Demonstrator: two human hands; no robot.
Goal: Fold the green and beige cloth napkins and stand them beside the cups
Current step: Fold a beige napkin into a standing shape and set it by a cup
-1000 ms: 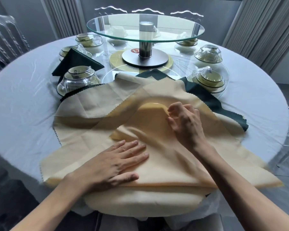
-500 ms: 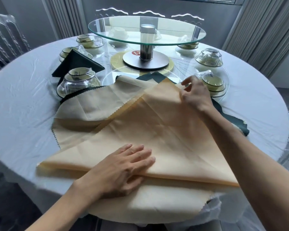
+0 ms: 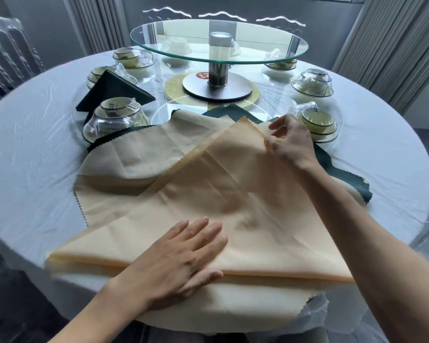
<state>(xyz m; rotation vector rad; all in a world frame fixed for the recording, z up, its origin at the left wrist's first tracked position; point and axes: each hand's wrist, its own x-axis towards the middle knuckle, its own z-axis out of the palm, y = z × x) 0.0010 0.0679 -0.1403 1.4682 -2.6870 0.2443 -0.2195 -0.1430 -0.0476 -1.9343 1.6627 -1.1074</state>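
Flat and slightly spread, the fingers of the left hand (image 3: pixel 181 256) press on the near fold of the top beige napkin (image 3: pixel 233 201), which lies folded into a triangle across the stack near the table's front edge. The right hand (image 3: pixel 291 142) reaches forward, thumb and curled fingers pinching the napkin's far corner, just beside a wrapped cup set (image 3: pixel 318 125). Green napkins (image 3: pixel 344 177) peek out beneath at the right. A folded green napkin (image 3: pixel 114 90) stands among the cups on the left. Bare white tablecloth (image 3: pixel 33 164) stretches wide on both sides.
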